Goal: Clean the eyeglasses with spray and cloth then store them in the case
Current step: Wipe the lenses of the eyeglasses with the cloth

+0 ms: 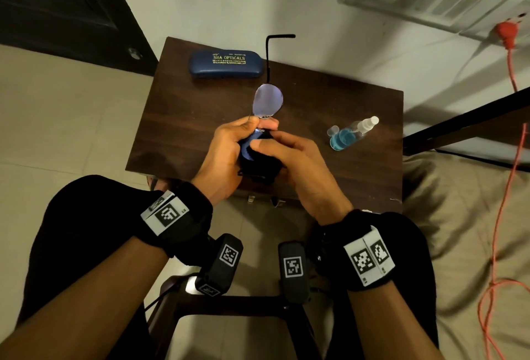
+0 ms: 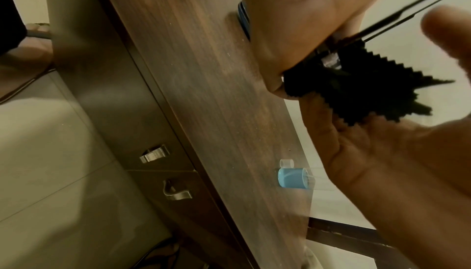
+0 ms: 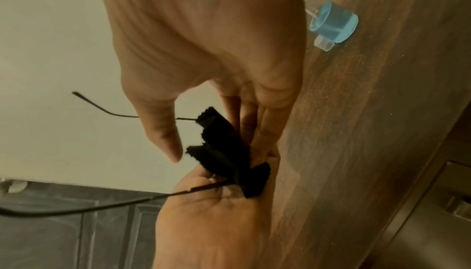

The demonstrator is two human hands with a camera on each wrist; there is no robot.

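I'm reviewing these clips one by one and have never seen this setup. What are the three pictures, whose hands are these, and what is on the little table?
There is no machine here: a person wears three cameras. The large picture comes from the head, looking down; the other two come from cameras strapped to each wrist, looking along the fingers.

The left hand holds the eyeglasses near the bridge, one lens standing up clear. The right hand pinches a black cloth around the other lens, so this looks like the wiping step.

On the wooden table lie a closed blue case, printed SHA OPTICALS, and a clear spray bottle of blue liquid, with its small clear cap beside it.
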